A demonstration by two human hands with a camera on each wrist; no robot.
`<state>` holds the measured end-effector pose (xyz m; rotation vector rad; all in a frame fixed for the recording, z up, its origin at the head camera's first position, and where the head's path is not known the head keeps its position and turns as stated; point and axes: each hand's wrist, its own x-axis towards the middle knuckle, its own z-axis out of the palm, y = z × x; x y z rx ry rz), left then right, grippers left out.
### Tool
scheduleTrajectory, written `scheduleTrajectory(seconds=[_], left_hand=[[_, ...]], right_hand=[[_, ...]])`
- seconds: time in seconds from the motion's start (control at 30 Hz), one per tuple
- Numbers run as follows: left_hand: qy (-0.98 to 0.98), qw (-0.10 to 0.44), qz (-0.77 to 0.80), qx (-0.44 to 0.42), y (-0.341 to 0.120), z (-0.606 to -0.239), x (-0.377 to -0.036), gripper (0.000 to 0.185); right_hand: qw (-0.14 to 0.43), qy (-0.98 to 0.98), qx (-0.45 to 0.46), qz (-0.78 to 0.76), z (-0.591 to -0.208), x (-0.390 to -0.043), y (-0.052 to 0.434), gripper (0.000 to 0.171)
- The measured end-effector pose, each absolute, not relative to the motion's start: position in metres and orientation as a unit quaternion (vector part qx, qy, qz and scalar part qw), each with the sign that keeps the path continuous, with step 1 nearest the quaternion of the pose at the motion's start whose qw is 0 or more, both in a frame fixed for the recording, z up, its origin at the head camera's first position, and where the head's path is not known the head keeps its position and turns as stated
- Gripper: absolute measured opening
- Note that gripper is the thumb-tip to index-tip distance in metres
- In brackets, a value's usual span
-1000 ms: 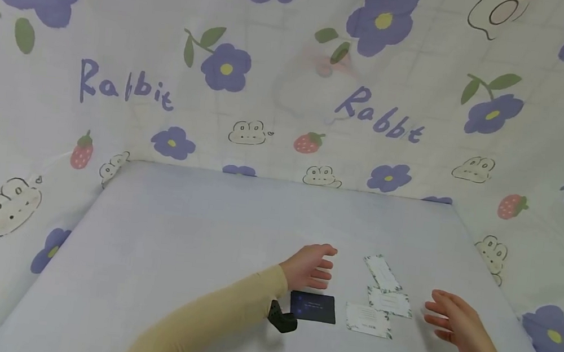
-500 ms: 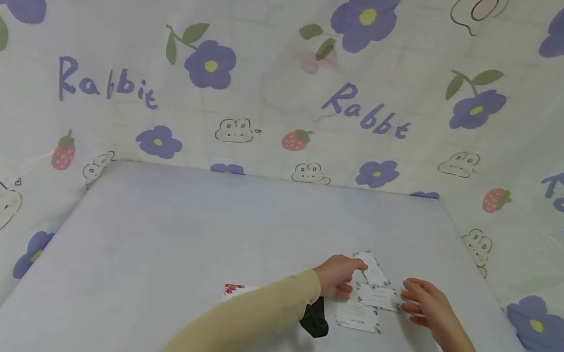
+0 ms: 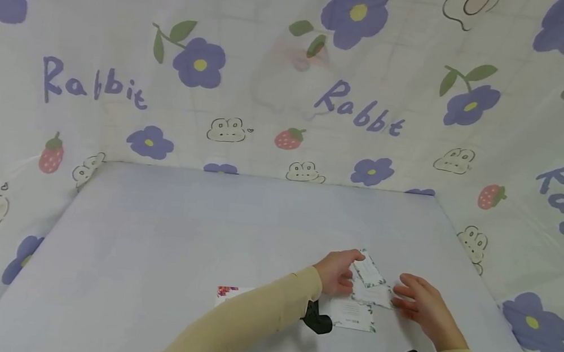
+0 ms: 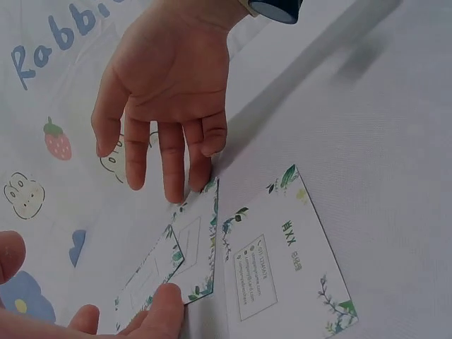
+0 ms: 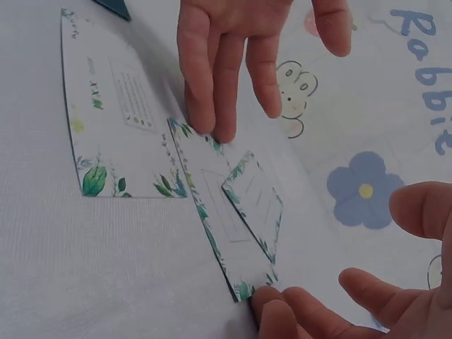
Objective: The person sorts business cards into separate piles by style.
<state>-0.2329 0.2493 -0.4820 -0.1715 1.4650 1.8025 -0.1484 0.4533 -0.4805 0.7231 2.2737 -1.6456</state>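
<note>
Three white cards with green leaf borders lie on the white table. The upper card [image 3: 368, 270] slants across the middle card [image 3: 373, 295], and the lower card [image 3: 352, 316] lies nearest me. My left hand [image 3: 338, 272] is at the left ends of the upper and middle cards, its fingertips right at their edges. At the middle card's other end is my right hand [image 3: 422, 311], fingers loosely bent. The right wrist view shows the middle card [image 5: 205, 191] between both hands' fingertips, with the upper card [image 5: 256, 205] on top of it.
A white card with red flowers [image 3: 228, 291] lies further left, partly covered by my left sleeve. A dark card corner [image 5: 116, 7] shows in the right wrist view. Patterned cloth [image 3: 249, 93] hangs around the table. Each wrist carries a black mount [image 3: 319, 320].
My left hand has moved right from over the dark card to the white cards. The right hand has come in leftward. The upper card now overlaps the middle card more.
</note>
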Motion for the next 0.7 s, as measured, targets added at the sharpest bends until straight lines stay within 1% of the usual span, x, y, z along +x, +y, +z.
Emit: scheduleTrajectory(seconds=[0.2, 0.27, 0.43, 0.7], left_hand=[[0.582, 0.353, 0.727, -0.090, 0.262, -0.487, -0.237, 0.076], [0.582, 0.349, 0.730, -0.089, 0.262, -0.487, -0.238, 0.075], [0.571, 0.352, 0.738, -0.075, 0.256, -0.485, -0.237, 0.064], [0.555, 0.367, 0.744, -0.064, 0.246, -0.477, -0.226, 0.061]], right_hand=[[0.105, 0.740, 0.255, -0.613, -0.481, -0.151, 0.454, 0.077], [0.105, 0.726, 0.254, -0.631, -0.480, -0.151, 0.454, 0.076], [0.117, 0.687, 0.246, -0.673, -0.480, -0.147, 0.458, 0.071], [0.138, 0.685, 0.235, -0.675, -0.477, -0.140, 0.460, 0.071]])
